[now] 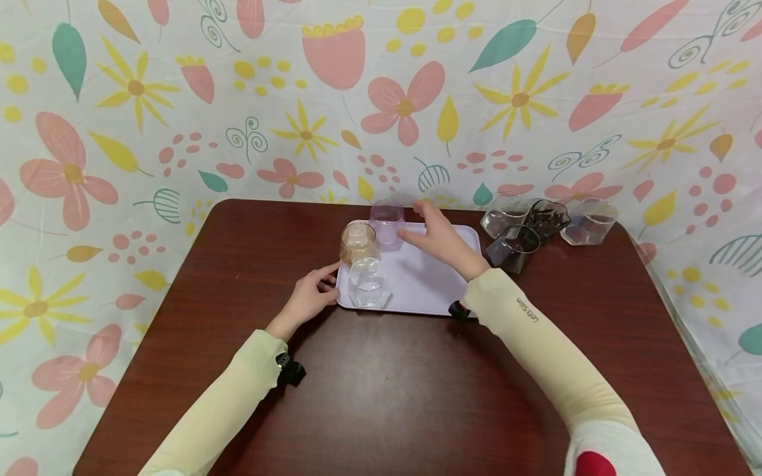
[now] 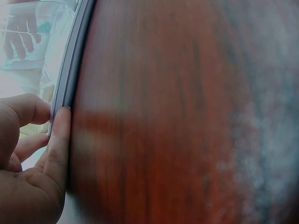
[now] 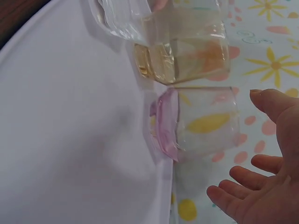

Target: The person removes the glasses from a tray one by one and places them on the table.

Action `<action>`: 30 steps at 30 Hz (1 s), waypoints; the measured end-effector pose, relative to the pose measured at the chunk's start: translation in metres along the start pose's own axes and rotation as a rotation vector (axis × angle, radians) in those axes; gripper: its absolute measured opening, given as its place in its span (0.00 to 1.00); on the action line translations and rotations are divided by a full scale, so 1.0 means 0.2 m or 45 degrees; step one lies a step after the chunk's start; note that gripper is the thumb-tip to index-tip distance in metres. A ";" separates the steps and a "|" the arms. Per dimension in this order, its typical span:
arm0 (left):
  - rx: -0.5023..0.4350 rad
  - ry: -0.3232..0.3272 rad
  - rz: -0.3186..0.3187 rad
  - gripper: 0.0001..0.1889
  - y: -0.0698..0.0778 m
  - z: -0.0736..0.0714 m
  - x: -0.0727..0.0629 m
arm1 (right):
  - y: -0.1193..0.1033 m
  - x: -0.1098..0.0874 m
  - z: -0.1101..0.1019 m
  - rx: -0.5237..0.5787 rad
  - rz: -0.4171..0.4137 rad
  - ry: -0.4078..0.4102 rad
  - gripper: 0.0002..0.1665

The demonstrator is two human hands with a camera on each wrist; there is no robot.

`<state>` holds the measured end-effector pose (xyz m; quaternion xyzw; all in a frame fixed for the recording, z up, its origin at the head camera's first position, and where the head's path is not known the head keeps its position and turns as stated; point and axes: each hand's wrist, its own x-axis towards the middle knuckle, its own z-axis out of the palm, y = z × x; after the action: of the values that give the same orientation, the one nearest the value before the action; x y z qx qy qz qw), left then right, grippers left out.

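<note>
My left hand [image 1: 309, 294] grips the left front corner of a pale lilac tray [image 1: 425, 281], thumb and curled fingers at its rim [image 2: 65, 81]. Along the tray's left side stand a clear glass [image 1: 369, 284], an amber-tinted glass [image 1: 359, 243] and, at the back, a pink-tinted glass [image 1: 387, 225]. Right beside the pink glass, my right hand [image 1: 439, 238] is held with thumb and fingers spread, nothing between them. In the right wrist view, a gap shows between that hand [image 3: 261, 186] and the pink glass [image 3: 205, 123].
At the table's back right stand two clear glasses [image 1: 505, 215] [image 1: 589, 223], a dark grey glass [image 1: 514, 250] and a dark patterned glass [image 1: 546, 221]. The brown wooden table [image 1: 381, 396] meets a flower-print cloth [image 1: 238, 99] behind. My right forearm crosses the tray's right side.
</note>
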<state>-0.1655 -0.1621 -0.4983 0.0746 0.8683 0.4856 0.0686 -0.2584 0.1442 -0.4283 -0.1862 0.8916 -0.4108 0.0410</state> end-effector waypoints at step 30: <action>-0.023 0.010 -0.009 0.35 0.00 0.01 0.00 | 0.06 0.17 0.15 0.062 0.081 -0.022 0.50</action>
<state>-0.1653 -0.1613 -0.4993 0.0690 0.8645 0.4933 0.0676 -0.2857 0.1169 -0.4539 -0.1603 0.8864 -0.4291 0.0663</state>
